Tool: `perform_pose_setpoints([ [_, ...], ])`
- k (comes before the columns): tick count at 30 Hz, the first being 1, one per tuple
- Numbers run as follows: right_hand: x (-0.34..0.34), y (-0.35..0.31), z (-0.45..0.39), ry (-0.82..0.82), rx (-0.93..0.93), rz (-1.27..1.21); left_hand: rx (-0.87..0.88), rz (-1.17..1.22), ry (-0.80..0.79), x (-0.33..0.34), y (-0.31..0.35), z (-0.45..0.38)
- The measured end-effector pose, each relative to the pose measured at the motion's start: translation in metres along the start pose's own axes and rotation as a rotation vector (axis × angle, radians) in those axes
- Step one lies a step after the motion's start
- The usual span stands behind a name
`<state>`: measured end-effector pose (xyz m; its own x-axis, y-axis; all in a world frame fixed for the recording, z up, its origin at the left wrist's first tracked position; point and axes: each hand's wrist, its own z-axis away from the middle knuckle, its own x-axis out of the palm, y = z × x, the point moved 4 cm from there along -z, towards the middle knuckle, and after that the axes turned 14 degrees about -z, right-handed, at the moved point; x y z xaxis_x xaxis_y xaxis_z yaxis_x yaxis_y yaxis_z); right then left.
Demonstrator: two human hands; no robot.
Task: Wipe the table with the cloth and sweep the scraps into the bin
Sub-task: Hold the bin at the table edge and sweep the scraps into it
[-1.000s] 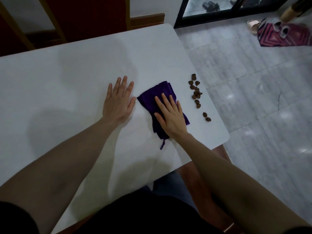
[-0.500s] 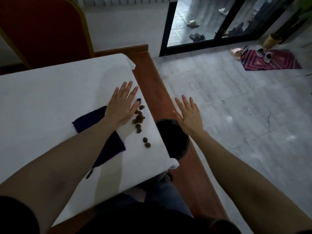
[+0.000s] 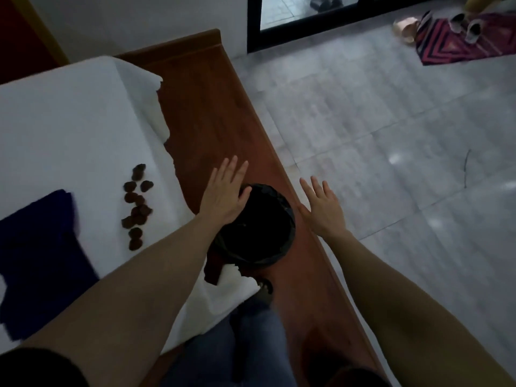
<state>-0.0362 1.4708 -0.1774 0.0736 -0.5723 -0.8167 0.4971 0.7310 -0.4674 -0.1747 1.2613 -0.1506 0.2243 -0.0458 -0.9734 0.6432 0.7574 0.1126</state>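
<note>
The white table [image 3: 69, 129] fills the left side. A dark purple cloth [image 3: 36, 255] lies flat on it at the left, with no hand on it. Several brown scraps [image 3: 136, 208] sit in a line near the table's right edge. A black bin [image 3: 262, 233] lined with a black bag stands on the brown wooden floor strip just right of the table. My left hand [image 3: 226, 196] is open, fingers spread, at the bin's left rim. My right hand [image 3: 321, 208] is open beside the bin's right rim. Neither hand holds anything.
A brown wooden strip [image 3: 201, 107] runs along the table's right side, then grey tiled floor [image 3: 391, 135]. A patterned mat with shoes [image 3: 460, 40] lies far right. A dark door frame [image 3: 254, 23] stands at the back. My jeans-clad legs [image 3: 240, 344] are below.
My left hand left the table beside the scraps and moved right to the bin's rim. My right hand stays by the bin. The view shifted right, and the cloth lies uncovered.
</note>
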Motion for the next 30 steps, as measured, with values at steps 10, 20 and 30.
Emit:
perform_pose_setpoints([
  [10,0.167,0.107,-0.089,-0.075,-0.025,-0.098,-0.223,-0.130,-0.393,0.222,-0.038,-0.033],
  [20,0.251,0.146,-0.122,-0.033,-0.030,-0.241,-0.364,-0.088,-0.493,0.319,-0.080,-0.045],
  [30,0.220,0.156,-0.104,0.076,0.035,-0.277,-0.257,-0.159,-0.435,0.286,-0.062,-0.052],
])
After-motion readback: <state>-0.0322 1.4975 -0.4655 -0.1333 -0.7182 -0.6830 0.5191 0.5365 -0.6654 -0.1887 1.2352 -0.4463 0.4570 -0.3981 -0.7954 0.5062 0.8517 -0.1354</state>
